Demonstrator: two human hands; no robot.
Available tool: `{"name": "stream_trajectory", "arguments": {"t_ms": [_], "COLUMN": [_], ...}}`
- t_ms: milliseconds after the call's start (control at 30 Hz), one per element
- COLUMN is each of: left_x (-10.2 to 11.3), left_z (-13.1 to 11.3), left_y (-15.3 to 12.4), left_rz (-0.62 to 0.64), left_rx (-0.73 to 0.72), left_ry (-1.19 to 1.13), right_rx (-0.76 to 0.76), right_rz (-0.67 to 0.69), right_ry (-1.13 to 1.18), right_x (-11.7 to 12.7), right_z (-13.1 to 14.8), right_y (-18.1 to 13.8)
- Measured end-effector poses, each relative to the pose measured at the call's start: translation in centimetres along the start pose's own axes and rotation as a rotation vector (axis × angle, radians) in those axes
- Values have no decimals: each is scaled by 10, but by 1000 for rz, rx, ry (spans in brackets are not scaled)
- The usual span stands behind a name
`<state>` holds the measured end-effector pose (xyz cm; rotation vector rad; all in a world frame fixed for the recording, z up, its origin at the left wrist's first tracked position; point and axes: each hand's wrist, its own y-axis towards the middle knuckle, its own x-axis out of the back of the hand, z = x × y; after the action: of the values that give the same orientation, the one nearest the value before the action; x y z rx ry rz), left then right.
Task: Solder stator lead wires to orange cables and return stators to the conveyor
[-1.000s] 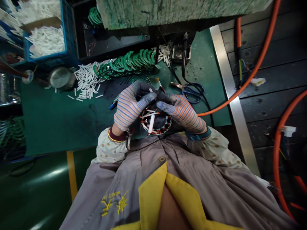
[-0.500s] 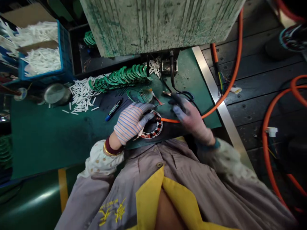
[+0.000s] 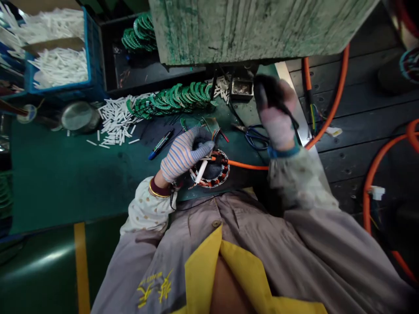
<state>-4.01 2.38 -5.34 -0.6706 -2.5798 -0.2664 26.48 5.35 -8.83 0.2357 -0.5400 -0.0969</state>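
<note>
My left hand [image 3: 185, 155], in a striped work glove, presses on a wound motor stator [image 3: 212, 172] lying on the green mat. Its fingertips lie over the stator's top edge. A white insulating sleeve [image 3: 201, 171] sticks out of the windings, and an orange cable [image 3: 248, 165] runs from the stator to the right. My right hand [image 3: 276, 115] is raised above the mat, gripping a black corded tool [image 3: 266, 87], perhaps a soldering iron. Motion blur hides its tip.
A metal stand [image 3: 241, 88] sits just left of my right hand, with blue-handled scissors [image 3: 257, 137] below it. Further left lie a marker pen [image 3: 160, 144], white sleeves [image 3: 114, 124], green coils [image 3: 170, 97] and a blue crate [image 3: 59, 52]. A green-stained block [image 3: 255, 26] overhangs the mat.
My right hand has risen from beside the stator and lifted the black corded tool out of the metal stand. My left hand stays on the stator.
</note>
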Motion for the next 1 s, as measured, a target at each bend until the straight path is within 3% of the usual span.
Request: {"name": "stream_trajectory", "arguments": {"t_ms": [33,133,233,600,800,933,1000], "left_x": [-2,-7,-10,-13,-18,-11,-5], "left_z": [1,2,4,6,18,25,23], "left_y": [-1,-2,-2,-5,-3,5,7], "left_rz": [-16,-62,-101,-177,-294,-183,-137], "left_rx": [0,4,19,12,-219,-194,-144], "left_ry": [-2,30,84,105,491,498,500], "right_rx": [-4,91,215,133,91,190,301], "right_rz": [-67,-25,-59,-114,-113,64,11], "right_ry": [-42,-300,-358,-280,-265,-272,-252], "right_x": [-4,-24,-43,-55,-53,-48,-50], "right_z": [13,46,58,59,27,4,-2], "right_y": [-21,-81,-112,-95,-144,-170,-169]}}
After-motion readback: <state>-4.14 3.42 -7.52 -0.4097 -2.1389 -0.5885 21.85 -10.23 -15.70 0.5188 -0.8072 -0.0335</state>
